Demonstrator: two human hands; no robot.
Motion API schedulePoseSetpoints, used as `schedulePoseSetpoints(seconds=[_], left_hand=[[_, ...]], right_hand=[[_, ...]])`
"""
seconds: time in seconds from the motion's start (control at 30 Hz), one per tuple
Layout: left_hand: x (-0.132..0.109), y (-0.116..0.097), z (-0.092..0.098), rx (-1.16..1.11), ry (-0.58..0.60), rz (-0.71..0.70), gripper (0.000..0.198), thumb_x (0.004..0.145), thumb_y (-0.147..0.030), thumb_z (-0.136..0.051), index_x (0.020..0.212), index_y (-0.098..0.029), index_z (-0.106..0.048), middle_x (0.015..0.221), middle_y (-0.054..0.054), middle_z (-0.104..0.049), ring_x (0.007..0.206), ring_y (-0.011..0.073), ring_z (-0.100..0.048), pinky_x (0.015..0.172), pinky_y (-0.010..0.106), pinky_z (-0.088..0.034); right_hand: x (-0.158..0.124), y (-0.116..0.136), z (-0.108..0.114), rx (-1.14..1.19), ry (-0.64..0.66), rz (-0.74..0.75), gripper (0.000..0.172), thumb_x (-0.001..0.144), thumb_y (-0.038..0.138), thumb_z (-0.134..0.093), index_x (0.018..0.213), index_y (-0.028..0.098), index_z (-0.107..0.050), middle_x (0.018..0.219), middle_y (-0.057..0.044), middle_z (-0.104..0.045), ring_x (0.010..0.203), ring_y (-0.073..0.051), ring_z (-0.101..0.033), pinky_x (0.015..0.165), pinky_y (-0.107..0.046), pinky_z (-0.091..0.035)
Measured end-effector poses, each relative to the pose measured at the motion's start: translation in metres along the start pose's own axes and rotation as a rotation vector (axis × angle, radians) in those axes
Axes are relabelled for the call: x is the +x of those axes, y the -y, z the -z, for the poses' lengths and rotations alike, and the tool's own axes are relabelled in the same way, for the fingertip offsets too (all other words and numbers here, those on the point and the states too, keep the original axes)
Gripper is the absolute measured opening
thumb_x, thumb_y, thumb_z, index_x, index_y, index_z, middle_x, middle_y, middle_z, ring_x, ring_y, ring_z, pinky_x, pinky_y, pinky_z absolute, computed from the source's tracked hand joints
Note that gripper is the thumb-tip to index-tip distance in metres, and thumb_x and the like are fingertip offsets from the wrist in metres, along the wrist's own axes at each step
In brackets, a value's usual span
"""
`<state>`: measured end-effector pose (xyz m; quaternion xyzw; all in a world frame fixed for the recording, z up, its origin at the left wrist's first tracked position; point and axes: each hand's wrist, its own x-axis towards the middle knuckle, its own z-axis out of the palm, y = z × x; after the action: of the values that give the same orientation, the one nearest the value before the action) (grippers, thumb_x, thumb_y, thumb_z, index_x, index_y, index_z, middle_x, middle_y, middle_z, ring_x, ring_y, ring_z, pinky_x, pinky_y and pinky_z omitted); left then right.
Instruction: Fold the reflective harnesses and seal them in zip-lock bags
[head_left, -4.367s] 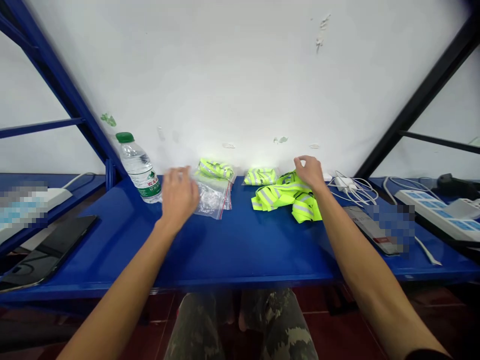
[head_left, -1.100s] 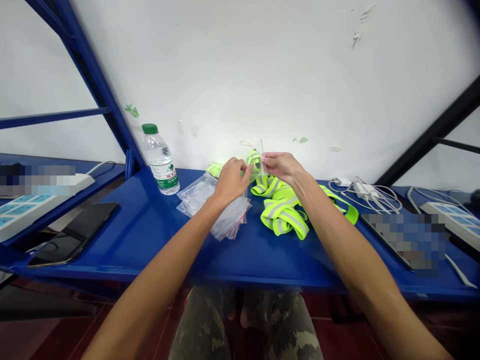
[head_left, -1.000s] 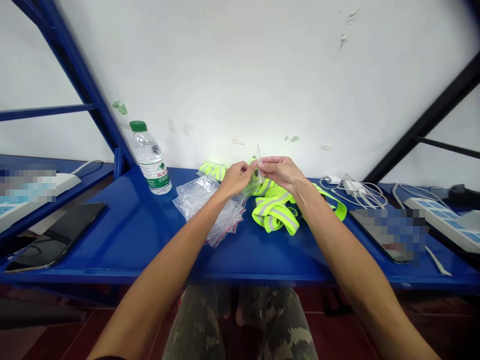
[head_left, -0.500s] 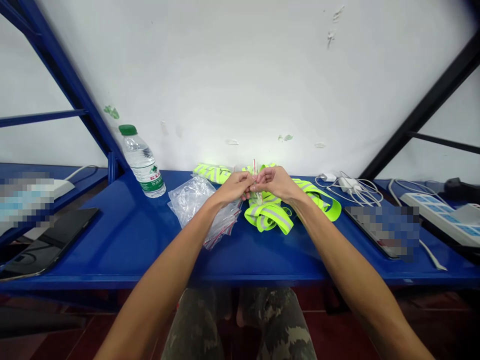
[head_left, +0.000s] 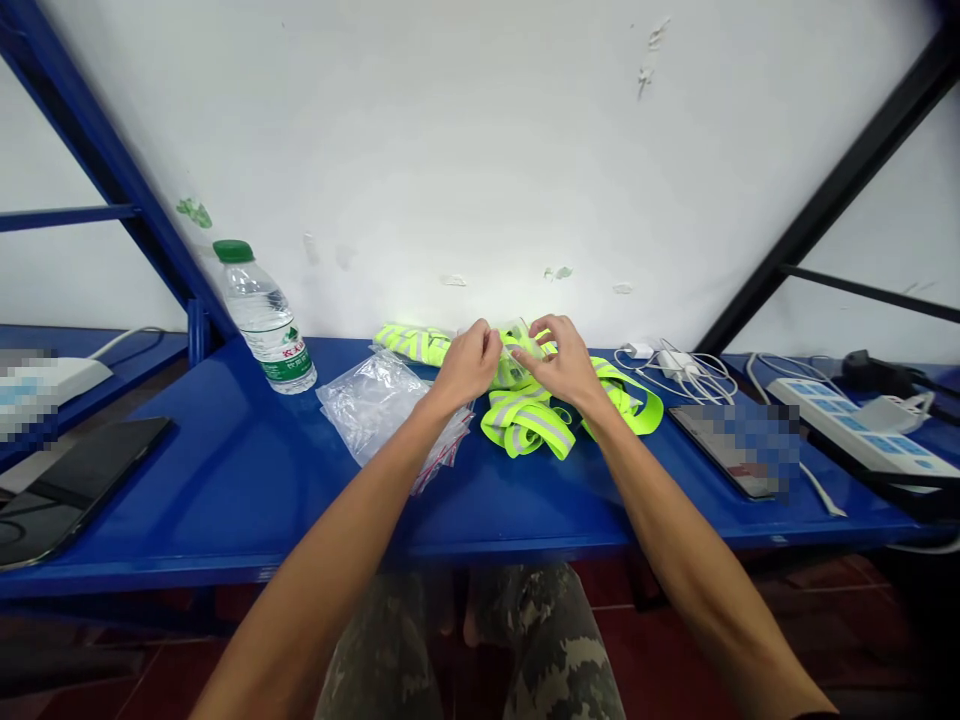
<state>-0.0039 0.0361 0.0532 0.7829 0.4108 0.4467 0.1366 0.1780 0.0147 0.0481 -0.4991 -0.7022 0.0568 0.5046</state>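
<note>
Bright yellow reflective straps (head_left: 529,425) lie in a loose heap on the blue worktop (head_left: 225,510), directly under the person's two hands. Between the hands, a small clear plastic bag (head_left: 517,350) sits on top of the straps, and some yellow material seems to be inside it. The left hand (head_left: 466,365) is half closed, and its fingers are at the left side of this bag. The right hand (head_left: 562,360) has its fingers spread and lies over the right side of it. I cannot tell if either hand grips the bag firmly. To the left of the hands is a pile of empty zip bags (head_left: 367,405) with red edges, and farther left stands a water bottle (head_left: 262,320) with a green cap. White charger cables (head_left: 675,365) lie to the right.
</note>
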Motion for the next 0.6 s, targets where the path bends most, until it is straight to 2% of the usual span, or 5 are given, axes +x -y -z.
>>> schedulePoseSetpoints(seconds=[0.13, 0.23, 0.43, 0.53, 0.6], left_hand=[[0.008, -0.017, -0.011, 0.078, -0.067, 0.016, 0.028, 0.098, -0.023, -0.04, 0.071, -0.024, -0.032, 0.063, -0.002, -0.044, 0.059, 0.0147, -0.042, 0.06, 0.03, -0.029], [0.006, -0.029, -0.016, 0.148, -0.031, -0.047, 0.026, 0.098, -0.021, -0.039, 0.072, -0.024, -0.033, 0.068, 0.001, -0.049, 0.066, 0.0168, -0.048, 0.064, 0.031, -0.033], [0.009, -0.029, -0.002, 0.07, -0.009, -0.162, 0.023, 0.098, -0.027, -0.038, 0.078, -0.021, -0.047, 0.085, 0.008, -0.061, 0.087, 0.0205, -0.058, 0.083, 0.035, -0.044], [0.024, -0.015, 0.021, -0.108, -0.286, 0.062, 0.026, 0.098, -0.041, -0.039, 0.089, -0.021, -0.055, 0.098, 0.01, -0.064, 0.103, 0.0226, -0.059, 0.092, 0.036, -0.045], [0.031, -0.006, 0.038, -0.287, -0.279, 0.317, 0.035, 0.095, -0.053, -0.041, 0.089, -0.022, -0.056, 0.084, 0.008, -0.064, 0.089, 0.022, -0.062, 0.078, 0.033, -0.049]], right_hand=[[-0.006, 0.009, -0.004, -0.257, 0.008, -0.041, 0.03, 0.078, 0.044, -0.068, 0.093, 0.018, -0.071, 0.125, -0.015, -0.06, 0.11, -0.028, -0.059, 0.09, -0.04, -0.048], [-0.001, 0.005, -0.004, -0.281, 0.163, -0.239, 0.036, 0.079, 0.051, -0.065, 0.077, 0.015, -0.072, 0.08, -0.01, -0.066, 0.084, -0.026, -0.062, 0.079, -0.038, -0.047], [0.008, -0.002, 0.003, 0.391, 0.153, -0.435, 0.042, 0.059, 0.051, -0.084, 0.057, 0.016, -0.061, 0.053, 0.002, -0.051, 0.054, -0.011, -0.045, 0.055, -0.027, -0.04], [0.005, 0.008, 0.011, 0.691, 0.02, -0.43, 0.04, 0.05, 0.046, -0.09, 0.059, 0.018, -0.062, 0.057, 0.002, -0.055, 0.057, -0.01, -0.048, 0.058, -0.026, -0.043], [0.003, 0.018, 0.015, 0.842, 0.026, -0.377, 0.038, 0.051, 0.042, -0.09, 0.06, 0.019, -0.062, 0.061, 0.002, -0.058, 0.06, -0.01, -0.05, 0.06, -0.025, -0.044]])
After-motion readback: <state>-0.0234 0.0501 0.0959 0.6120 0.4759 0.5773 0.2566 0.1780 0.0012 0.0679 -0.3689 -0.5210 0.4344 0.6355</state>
